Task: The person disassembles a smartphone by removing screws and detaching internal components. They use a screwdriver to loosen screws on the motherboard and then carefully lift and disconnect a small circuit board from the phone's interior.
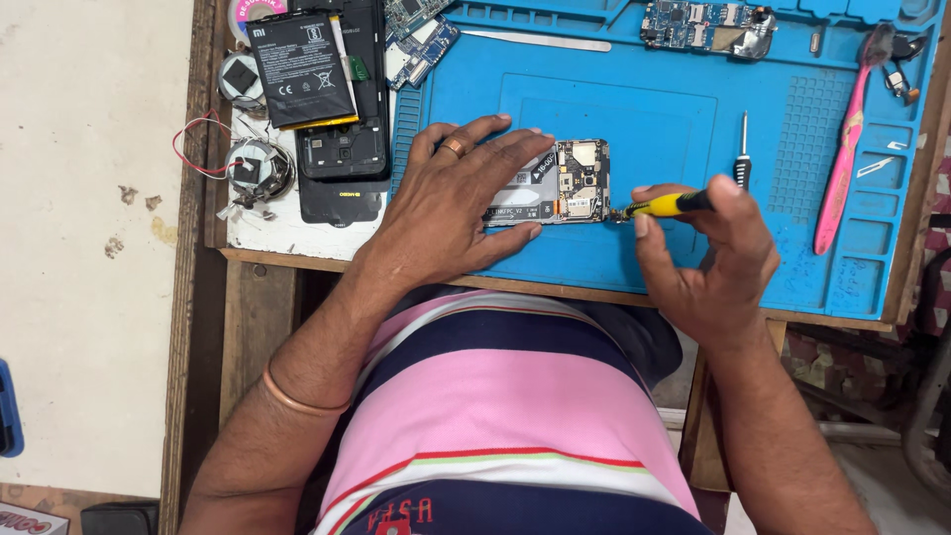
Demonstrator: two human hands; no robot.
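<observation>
An opened phone (pixel 565 181) with its circuit board bare lies on a blue work mat (pixel 614 109). My left hand (pixel 451 193) lies flat on the phone's left part, fingers spread, a ring on one finger. My right hand (pixel 708 253) grips a yellow-and-black screwdriver (pixel 662 205), whose tip touches the phone's right edge.
A black phone battery (pixel 300 67) rests on another dismantled phone (pixel 345 149) at the left. A pink toothbrush (pixel 844 149), a small screwdriver (pixel 742 159), a metal pry tool (pixel 540 41) and a loose circuit board (pixel 703 25) lie on the mat. The table's front edge (pixel 297 260) runs below my hands.
</observation>
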